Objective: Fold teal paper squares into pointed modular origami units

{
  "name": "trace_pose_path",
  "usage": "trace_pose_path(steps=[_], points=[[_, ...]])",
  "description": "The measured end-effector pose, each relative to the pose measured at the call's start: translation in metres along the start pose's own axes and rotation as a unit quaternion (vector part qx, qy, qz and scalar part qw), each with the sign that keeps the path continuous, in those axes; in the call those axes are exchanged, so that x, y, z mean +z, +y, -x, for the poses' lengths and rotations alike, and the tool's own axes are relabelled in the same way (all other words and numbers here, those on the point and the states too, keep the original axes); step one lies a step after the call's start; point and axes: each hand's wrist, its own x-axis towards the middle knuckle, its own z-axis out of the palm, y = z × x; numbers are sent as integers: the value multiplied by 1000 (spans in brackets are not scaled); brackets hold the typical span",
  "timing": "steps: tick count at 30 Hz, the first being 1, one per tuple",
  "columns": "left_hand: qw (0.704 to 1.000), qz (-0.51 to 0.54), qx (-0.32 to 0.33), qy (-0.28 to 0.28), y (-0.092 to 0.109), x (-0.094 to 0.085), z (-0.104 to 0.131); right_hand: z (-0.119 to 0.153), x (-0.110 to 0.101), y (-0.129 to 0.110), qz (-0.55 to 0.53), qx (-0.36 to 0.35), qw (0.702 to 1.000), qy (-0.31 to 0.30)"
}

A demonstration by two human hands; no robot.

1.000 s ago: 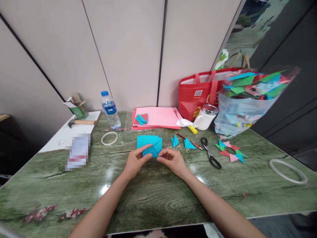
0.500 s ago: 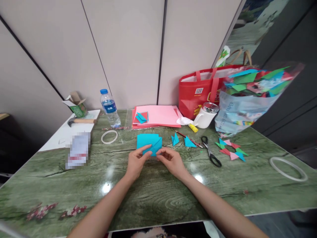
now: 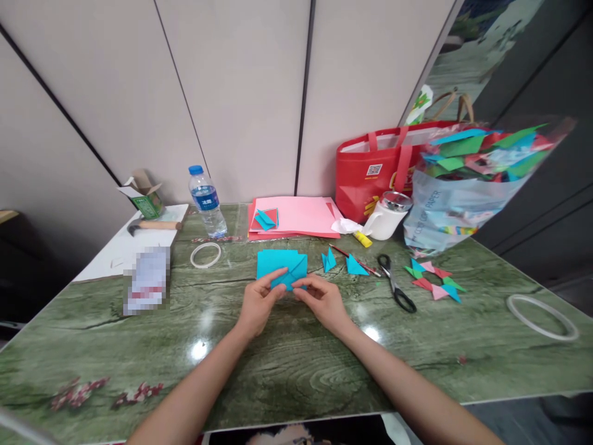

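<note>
A folded piece of blue paper (image 3: pixel 296 269) with a slanting crease is pinched between my two hands. My left hand (image 3: pixel 259 301) grips its lower left side, thumb in front and forefinger laid across it. At the lower right corner, the fingertips of my right hand (image 3: pixel 323 301) are closed on the same paper. Behind it lie flat blue sheets (image 3: pixel 269 259), partly covered by the held piece. Just to the right on the table are two small folded blue pieces, one standing with points up (image 3: pixel 328 261) and one flat triangular piece (image 3: pixel 356 266).
Right of my hands lie a pencil (image 3: pixel 343 252), black scissors (image 3: pixel 396 284) and a multicoloured paper ring (image 3: pixel 434 281). Behind stand a white mug (image 3: pixel 385 219), red bag (image 3: pixel 354 185) and pink paper (image 3: pixel 301 213). At left are a water bottle (image 3: pixel 206 201) and hammer (image 3: pixel 157 226).
The held paper's upper right corner has shifted slightly right and up. Both hands keep nearly the same grip, and the whole view has moved a little.
</note>
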Motion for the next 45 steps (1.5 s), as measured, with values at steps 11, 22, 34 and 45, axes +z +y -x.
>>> trace_pose_path(steps=[11,22,34,45], points=[[998,53,-10,-13,-2,1,1,0,2,-3,-76,64,995,17],[998,49,-26,-18,-1,3,2,-2,3,-4,-92,83,992,26],[998,-62,24,-12,7,5,5,-2,1,2,-100,75,992,21],[1000,-31,-1,-2,0,4,4,-3,1,-1,-125,95,987,24]])
